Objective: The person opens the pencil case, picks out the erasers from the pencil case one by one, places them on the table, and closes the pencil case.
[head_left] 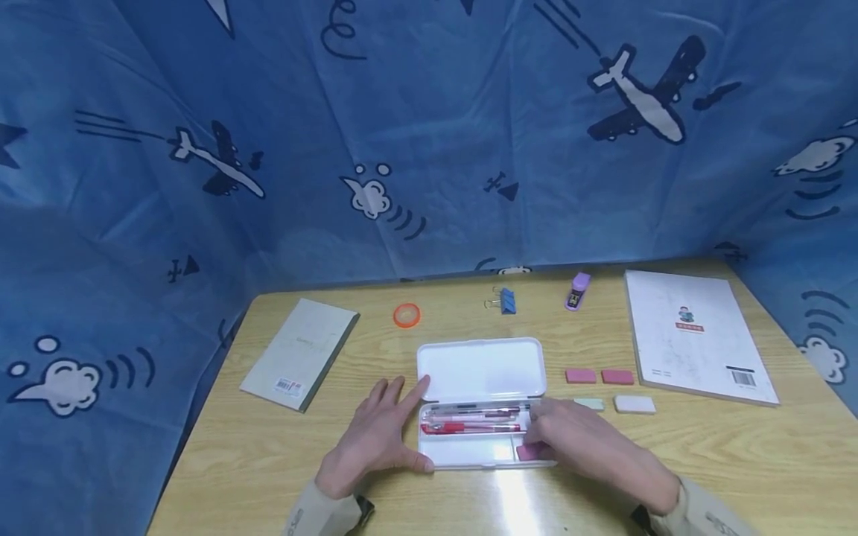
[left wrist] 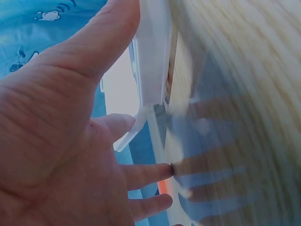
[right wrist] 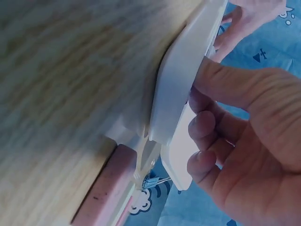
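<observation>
A white pencil case lies with its lid folded back. Its upper compartment holds a red pen and other clear-barrelled pens. My left hand spreads at the case's left end, thumb by the front corner and index finger by the hinge; the left wrist view shows its fingers straight. My right hand reaches into the right end, fingers curled over a pink eraser in the small front compartment. In the right wrist view the thumb goes behind the case wall, and the eraser is hidden.
Right of the case lie two pink erasers, a green eraser and a white eraser. A white book is farther right, a grey notebook left. Behind are orange tape, a blue binder clip and a purple bottle-like item.
</observation>
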The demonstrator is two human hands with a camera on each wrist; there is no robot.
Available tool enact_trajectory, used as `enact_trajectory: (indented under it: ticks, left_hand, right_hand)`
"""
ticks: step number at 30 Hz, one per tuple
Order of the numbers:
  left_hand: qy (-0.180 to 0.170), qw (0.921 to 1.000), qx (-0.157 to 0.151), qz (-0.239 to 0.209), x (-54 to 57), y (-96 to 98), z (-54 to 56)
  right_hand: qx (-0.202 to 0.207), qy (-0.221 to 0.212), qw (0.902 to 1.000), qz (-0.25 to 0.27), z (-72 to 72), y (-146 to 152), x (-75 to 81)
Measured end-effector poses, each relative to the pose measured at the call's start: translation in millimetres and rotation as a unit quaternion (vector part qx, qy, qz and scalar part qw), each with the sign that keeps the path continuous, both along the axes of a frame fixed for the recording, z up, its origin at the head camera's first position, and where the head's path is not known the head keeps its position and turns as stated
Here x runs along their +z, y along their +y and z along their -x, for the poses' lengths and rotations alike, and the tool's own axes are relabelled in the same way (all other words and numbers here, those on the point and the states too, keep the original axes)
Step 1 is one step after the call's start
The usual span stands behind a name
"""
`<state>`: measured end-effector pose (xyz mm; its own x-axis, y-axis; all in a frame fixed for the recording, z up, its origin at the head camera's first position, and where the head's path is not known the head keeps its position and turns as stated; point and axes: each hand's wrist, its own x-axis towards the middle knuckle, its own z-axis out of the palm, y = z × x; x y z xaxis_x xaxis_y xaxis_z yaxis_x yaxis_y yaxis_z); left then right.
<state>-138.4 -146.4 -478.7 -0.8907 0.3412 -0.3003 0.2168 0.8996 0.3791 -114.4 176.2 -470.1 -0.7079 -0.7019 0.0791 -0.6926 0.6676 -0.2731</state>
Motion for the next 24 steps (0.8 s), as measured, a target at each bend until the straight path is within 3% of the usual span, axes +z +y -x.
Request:
enact_trajectory:
  ticks: [7,14,19,24]
  left_hand:
    - [-0.001,1.0000,-0.002,0.000,1.2,-0.3,0.0]
    - [0.002,1.0000,-0.003,0.001,3.0,-1.1,0.1]
    - [0.010,0.9999,-0.009,-0.002,1.2,-2.1,-0.5]
    - [0.008,0.9999,-0.010,-0.005,0.4,-2.7,-0.6]
  right_hand:
    - [-0.009,-0.014,0.9998,0.011,3.0,-1,0.7]
    - [-0.040,-0.046,0.9954,0.074,0.1,9,9.5]
    - [-0.070,-0.064,0.9891,0.113,-1.9,32,17.4]
    - [-0.111,-0.053,0.9844,0.126,-4.4,74,15.5]
